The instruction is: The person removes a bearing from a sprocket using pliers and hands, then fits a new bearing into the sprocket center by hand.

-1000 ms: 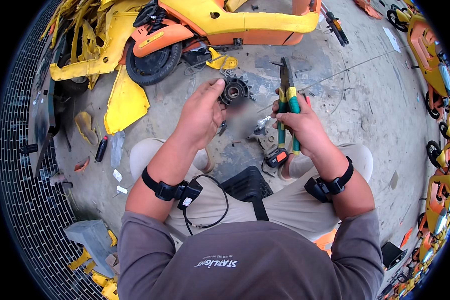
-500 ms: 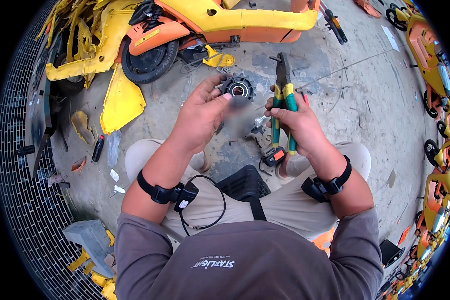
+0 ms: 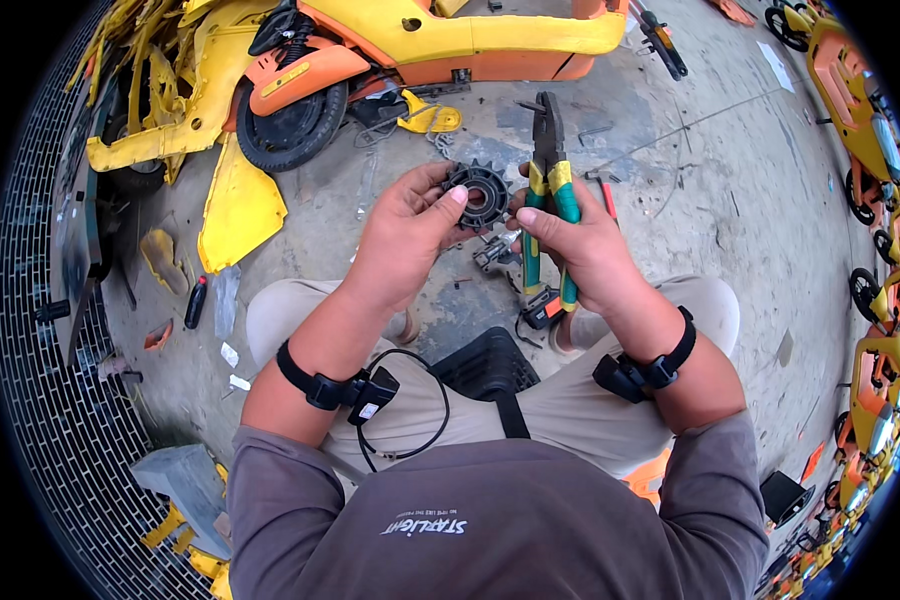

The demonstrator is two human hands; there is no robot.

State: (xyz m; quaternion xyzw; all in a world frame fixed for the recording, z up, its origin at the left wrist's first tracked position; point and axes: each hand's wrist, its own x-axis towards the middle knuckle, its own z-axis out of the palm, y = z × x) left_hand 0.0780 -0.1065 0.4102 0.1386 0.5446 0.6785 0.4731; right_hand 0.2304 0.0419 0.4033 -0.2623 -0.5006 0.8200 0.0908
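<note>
Head view, looking down on a seated person over a concrete floor [image 3: 730, 230]. The left hand [image 3: 405, 235] grips a dark toothed sprocket [image 3: 482, 193], thumb across its near face and fingers curled behind; the sprocket is held in the air above the floor, just left of the tool. The right hand [image 3: 580, 245] is closed around the green and yellow handles of a pair of pliers [image 3: 548, 190], which stand upright with the dark jaws pointing away from the person; the thumb reaches toward the sprocket's right edge. Whether the pliers' jaws are open or shut cannot be told. Sprocket and pliers lie just beside each other; contact between them cannot be made out.

Each wrist carries a black strap: the left band [image 3: 335, 385] trails a thin black cable, the right band [image 3: 645, 370] sits at the forearm's end. Below the hands, small metal parts [image 3: 495, 250] and a small orange and black object [image 3: 542, 310] rest on the floor between the knees. Beyond the hands lies a yellow and orange scooter [image 3: 420, 40] with a black wheel [image 3: 292, 125]; a loose yellow panel [image 3: 238, 205] rests to the left. A metal grating [image 3: 50, 420] borders the far left.
</note>
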